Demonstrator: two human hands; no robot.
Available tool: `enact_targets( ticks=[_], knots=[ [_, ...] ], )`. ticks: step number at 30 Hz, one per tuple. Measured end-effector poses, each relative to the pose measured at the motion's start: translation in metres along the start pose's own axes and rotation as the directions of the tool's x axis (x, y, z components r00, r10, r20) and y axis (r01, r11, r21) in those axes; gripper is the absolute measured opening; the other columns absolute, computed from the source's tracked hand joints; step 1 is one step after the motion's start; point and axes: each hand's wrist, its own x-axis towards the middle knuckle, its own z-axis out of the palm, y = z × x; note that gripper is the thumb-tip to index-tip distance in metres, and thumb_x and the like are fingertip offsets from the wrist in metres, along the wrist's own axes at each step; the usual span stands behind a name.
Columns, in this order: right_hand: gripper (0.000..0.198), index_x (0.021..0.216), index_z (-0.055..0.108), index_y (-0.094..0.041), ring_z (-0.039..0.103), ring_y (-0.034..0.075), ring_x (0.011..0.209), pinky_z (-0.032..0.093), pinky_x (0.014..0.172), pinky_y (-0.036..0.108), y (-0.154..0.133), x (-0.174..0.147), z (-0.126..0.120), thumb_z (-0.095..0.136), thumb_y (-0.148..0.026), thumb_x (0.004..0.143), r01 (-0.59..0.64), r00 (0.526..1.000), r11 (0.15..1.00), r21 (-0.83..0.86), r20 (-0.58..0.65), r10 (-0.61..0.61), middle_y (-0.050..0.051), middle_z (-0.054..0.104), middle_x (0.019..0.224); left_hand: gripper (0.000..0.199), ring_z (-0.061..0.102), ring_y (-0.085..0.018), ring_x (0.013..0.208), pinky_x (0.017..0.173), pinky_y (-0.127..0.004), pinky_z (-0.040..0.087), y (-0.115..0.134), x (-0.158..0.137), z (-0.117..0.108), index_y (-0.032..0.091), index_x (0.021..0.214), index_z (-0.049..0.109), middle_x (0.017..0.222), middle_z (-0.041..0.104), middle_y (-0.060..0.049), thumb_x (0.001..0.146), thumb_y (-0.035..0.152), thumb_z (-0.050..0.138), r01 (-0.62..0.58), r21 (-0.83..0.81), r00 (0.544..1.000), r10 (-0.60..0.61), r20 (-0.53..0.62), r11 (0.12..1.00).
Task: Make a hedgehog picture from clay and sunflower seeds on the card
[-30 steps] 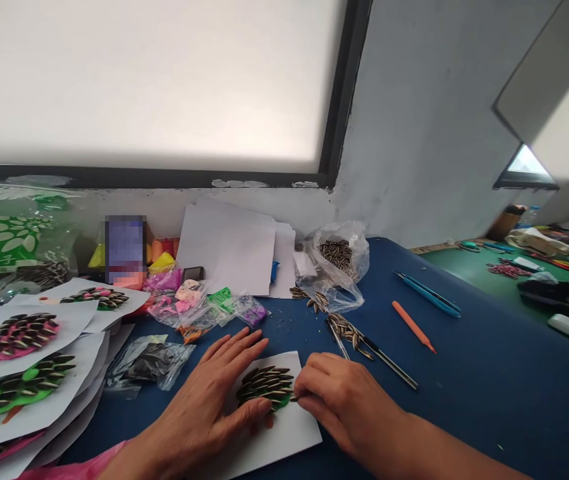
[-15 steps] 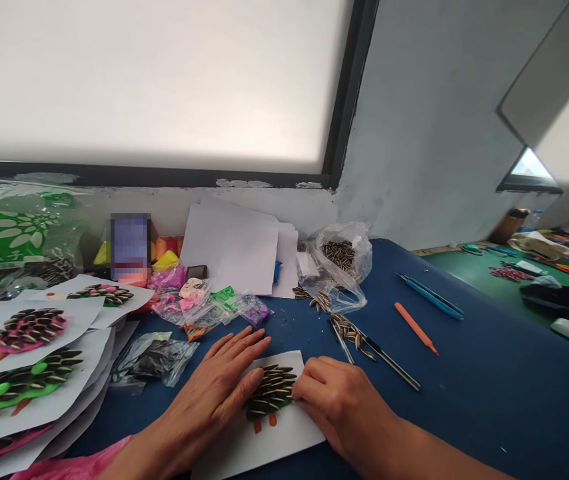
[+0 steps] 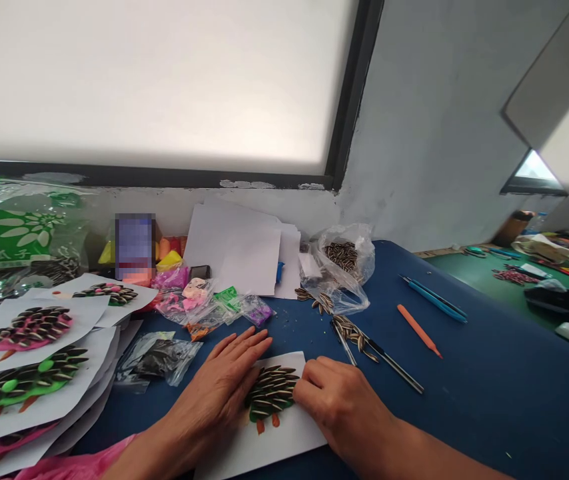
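A white sheet of paper (image 3: 284,443) lies in front of me with a hedgehog picture (image 3: 273,393) on it, made of striped sunflower seeds set in green clay, with two brown feet. My left hand (image 3: 224,383) rests flat on the left part of the sheet, fingers stretched out, its thumb side against the seeds. At the picture's right edge, my right hand (image 3: 339,393) is closed in a pinch. Its fingertips touch the green clay's rim; whatever they hold is hidden. Loose sunflower seeds (image 3: 352,331) lie beyond the sheet beside a pen (image 3: 395,367).
Finished hedgehog sheets (image 3: 39,387) are stacked at the left. Behind are bags of coloured clay (image 3: 197,300), blank paper (image 3: 234,257) and a plastic bag of seeds (image 3: 342,257). An orange marker (image 3: 418,330) and blue tweezers (image 3: 434,298) lie right.
The left thumb has drawn back off the seeds, exposing more of the hedgehog's left side. My right hand stays pinched at the right edge. The view has shifted slightly.
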Motion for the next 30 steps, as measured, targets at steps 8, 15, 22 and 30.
enact_targets(
  ticks=[8,15,22,30],
  knots=[
    [0.014,0.077,0.058,-0.018,0.052,0.016,0.067,0.033,0.057,0.027,-0.0002,0.0004,-0.0019,0.059,-0.006,0.084,0.001,1.000,1.000,0.009,0.018,-0.001,0.002,0.063,0.079,0.042,0.037,-0.026,0.140,0.114,-0.051,0.033,0.0027,0.0004,-0.0060,0.030,0.142,0.045,0.150,0.045,-0.001,0.101,0.031,0.034,-0.005,-0.020,1.000,0.005,0.020,1.000],
    [0.014,0.077,0.058,-0.018,0.051,0.016,0.067,0.032,0.057,0.027,0.0007,-0.0001,0.0005,0.061,-0.006,0.084,0.008,1.000,1.000,0.008,-0.018,-0.008,0.002,0.063,0.078,0.043,0.038,-0.026,0.140,0.114,-0.051,0.033,0.0020,0.0002,-0.0035,0.031,0.142,0.045,0.150,0.045,0.000,0.100,0.029,0.035,-0.007,-0.019,1.000,0.007,0.004,1.000],
    [0.016,0.076,0.058,-0.018,0.053,0.016,0.067,0.033,0.057,0.027,-0.0002,-0.0007,-0.0001,0.059,-0.005,0.084,-0.003,1.000,1.000,0.004,-0.025,0.003,0.002,0.064,0.078,0.044,0.038,-0.025,0.140,0.115,-0.049,0.031,0.0027,-0.0004,-0.0042,0.032,0.142,0.044,0.150,0.045,0.001,0.100,0.026,0.036,0.005,-0.029,1.000,-0.006,-0.012,1.000],
    [0.019,0.073,0.055,-0.018,0.052,0.015,0.062,0.035,0.055,0.027,-0.0015,-0.0054,-0.0060,0.051,-0.004,0.085,-0.004,0.991,0.998,0.066,-0.130,0.013,0.002,0.060,0.074,0.045,0.036,-0.022,0.141,0.117,-0.048,0.029,0.0004,-0.0024,-0.0035,0.032,0.143,0.043,0.150,0.045,0.002,0.100,0.022,0.031,0.045,-0.106,0.999,-0.047,-0.019,0.993]
  ],
)
